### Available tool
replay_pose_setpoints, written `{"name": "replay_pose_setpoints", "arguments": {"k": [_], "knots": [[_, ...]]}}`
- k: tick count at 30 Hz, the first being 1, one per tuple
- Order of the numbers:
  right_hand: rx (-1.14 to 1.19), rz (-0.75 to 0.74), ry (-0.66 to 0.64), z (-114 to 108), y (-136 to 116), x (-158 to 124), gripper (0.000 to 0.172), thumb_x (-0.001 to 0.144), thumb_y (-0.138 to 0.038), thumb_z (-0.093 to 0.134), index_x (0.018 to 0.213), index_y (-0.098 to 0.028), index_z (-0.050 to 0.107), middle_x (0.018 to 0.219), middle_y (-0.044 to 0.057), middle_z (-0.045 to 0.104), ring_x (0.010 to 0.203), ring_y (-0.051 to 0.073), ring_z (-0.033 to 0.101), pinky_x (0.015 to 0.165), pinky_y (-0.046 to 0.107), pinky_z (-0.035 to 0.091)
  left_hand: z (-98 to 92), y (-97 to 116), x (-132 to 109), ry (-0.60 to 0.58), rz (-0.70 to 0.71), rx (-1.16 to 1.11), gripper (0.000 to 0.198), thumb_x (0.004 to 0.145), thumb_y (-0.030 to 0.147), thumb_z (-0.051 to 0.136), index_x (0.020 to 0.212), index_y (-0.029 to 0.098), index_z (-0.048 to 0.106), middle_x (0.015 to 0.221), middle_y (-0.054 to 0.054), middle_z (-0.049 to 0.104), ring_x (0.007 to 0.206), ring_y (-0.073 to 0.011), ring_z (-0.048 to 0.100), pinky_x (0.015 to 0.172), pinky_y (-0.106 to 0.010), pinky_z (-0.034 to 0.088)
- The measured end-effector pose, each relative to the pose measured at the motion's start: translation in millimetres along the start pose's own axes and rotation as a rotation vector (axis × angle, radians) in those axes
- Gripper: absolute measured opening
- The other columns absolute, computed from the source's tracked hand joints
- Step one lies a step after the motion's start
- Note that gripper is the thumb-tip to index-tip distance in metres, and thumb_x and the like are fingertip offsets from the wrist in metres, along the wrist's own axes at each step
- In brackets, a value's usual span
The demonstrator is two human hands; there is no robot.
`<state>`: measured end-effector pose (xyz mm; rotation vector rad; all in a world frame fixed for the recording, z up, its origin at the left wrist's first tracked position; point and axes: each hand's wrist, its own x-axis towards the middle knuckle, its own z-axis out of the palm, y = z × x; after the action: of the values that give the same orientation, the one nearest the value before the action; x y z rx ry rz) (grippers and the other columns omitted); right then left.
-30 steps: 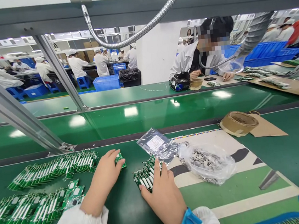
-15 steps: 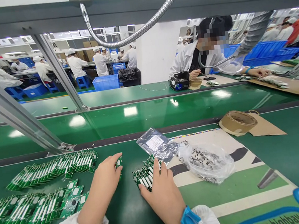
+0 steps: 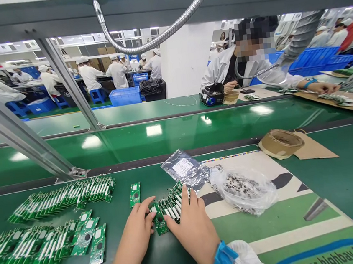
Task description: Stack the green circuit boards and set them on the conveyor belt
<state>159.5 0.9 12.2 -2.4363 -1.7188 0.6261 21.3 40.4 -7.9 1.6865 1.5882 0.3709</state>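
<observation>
Green circuit board clenched by left grip, long axis toward far bench edge. Right grip laid open on stacked boards alongside.

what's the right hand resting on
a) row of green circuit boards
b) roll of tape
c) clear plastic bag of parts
a, the right hand has its fingers on the row of green circuit boards, beside the clear plastic bag but not on it.
</observation>
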Motion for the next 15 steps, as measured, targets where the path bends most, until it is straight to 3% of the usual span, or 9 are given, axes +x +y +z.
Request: {"name": "replay_pose_setpoints", "arguments": {"k": [2, 5, 10, 15], "knots": [[-0.003, -0.002, -0.004, -0.1, 0.0, -0.6, 0.081, 0.083, -0.042, 0.05, 0.144, 0.0, 0.017, 0.144, 0.025, 0.037, 0.126, 0.036, 0.041, 0.103, 0.043, 0.035, 1.0, 2.8, -4.8, -0.004, -0.037, 0.024, 0.034, 0.094, 0.026, 0.044, 0.127, 0.018, 0.045, 0.104, -0.005, 0.06, 0.066, -0.0111, 0.06, 0.065, -0.032, 0.055], [-0.013, -0.009, -0.008, -0.2, 0.5, -1.5, 0.081, 0.084, -0.044, 0.049, 0.144, 0.0, 0.017, 0.144, 0.025, 0.036, 0.126, 0.036, 0.041, 0.103, 0.042, 0.035, 0.6, 9.2, -7.3, 0.002, -0.05, 0.114, 0.031, 0.092, 0.031, 0.047, 0.119, 0.018, 0.051, 0.113, -0.007, 0.058, 0.077, -0.0145, 0.061, 0.077, -0.039, 0.052], [-0.03, -0.023, -0.021, -0.8, 2.8, -1.3, 0.084, 0.085, -0.05, 0.049, 0.143, 0.0, 0.018, 0.144, 0.025, 0.037, 0.124, 0.036, 0.043, 0.103, 0.043, 0.035, -4.9, 22.7, 2.9, -0.033, -0.063, 0.23, 0.019, 0.088, 0.03, 0.055, 0.099, 0.015, 0.06, 0.1, -0.004, 0.063, 0.089, -0.0189, 0.061, 0.079, -0.04, 0.05], [-0.036, -0.029, -0.022, -2.1, 3.6, 0.2, 0.085, 0.085, -0.053, 0.048, 0.143, 0.0, 0.017, 0.144, 0.025, 0.036, 0.123, 0.036, 0.044, 0.102, 0.043, 0.036, -12.7, 26.0, 8.1, -0.075, -0.111, 0.164, 0.017, 0.086, 0.028, 0.058, 0.096, 0.015, 0.059, 0.093, -0.003, 0.064, 0.077, -0.0154, 0.062, 0.072, -0.036, 0.052]]}}
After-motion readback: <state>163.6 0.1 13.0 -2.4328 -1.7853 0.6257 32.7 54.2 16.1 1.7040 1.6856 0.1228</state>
